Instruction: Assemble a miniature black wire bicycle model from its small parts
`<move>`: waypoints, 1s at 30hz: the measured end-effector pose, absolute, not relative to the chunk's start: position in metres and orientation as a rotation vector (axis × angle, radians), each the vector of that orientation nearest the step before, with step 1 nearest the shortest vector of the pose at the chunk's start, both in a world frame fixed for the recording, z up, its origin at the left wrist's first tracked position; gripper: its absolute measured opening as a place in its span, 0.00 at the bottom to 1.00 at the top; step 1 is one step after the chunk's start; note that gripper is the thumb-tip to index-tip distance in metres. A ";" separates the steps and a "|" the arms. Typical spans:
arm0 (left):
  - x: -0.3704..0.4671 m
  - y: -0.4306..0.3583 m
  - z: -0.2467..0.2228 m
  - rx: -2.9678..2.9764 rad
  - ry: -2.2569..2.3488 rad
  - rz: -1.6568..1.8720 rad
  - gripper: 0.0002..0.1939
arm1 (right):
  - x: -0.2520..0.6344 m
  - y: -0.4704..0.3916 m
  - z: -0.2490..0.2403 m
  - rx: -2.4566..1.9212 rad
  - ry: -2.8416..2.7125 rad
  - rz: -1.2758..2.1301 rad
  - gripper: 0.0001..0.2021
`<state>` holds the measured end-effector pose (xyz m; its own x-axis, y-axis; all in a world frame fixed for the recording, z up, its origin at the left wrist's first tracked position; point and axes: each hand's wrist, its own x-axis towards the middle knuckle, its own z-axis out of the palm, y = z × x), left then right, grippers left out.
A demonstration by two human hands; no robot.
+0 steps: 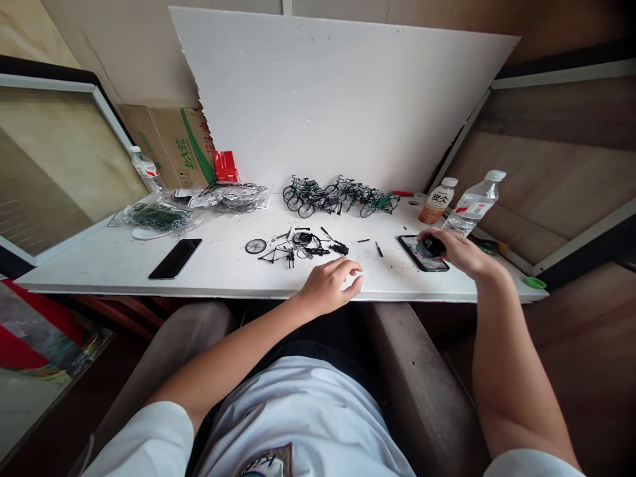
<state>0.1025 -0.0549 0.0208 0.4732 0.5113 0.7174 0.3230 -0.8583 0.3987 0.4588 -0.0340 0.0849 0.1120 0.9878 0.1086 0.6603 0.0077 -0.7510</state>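
Note:
My left hand (332, 281) hovers at the table's front edge, its fingers loosely bent and thumb apart, with nothing seen between them. Just beyond it lie loose black model-bicycle parts: a spoked wheel (256, 246), a frame (278, 254) and several smaller pieces. My right hand (456, 252) grips a dark round object (430, 246), whose kind I cannot make out. That object is over a phone (437, 266) with a lit screen. A short black pen-like piece (379, 249) rests between my hands. Farther back stand several assembled model bicycles (311, 199), dark green and black.
On the left are a dark-screened phone (175, 259) and plastic bags of parts (163, 217). A brown-drink bottle (438, 201) and a clear bottle (474, 202) stand at right, near a green cap (534, 283). A white board (338, 99) rises behind the table (223, 278).

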 end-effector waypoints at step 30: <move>0.153 -0.034 0.015 2.618 1.198 1.519 0.12 | 0.303 -0.052 0.055 -1.345 -1.868 0.246 0.20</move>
<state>0.1535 -0.0344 0.0150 0.2955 0.5371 0.7900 0.6431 -0.7234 0.2513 0.3030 -0.0516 0.0546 -0.1108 0.8646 0.4901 0.7081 0.4147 -0.5715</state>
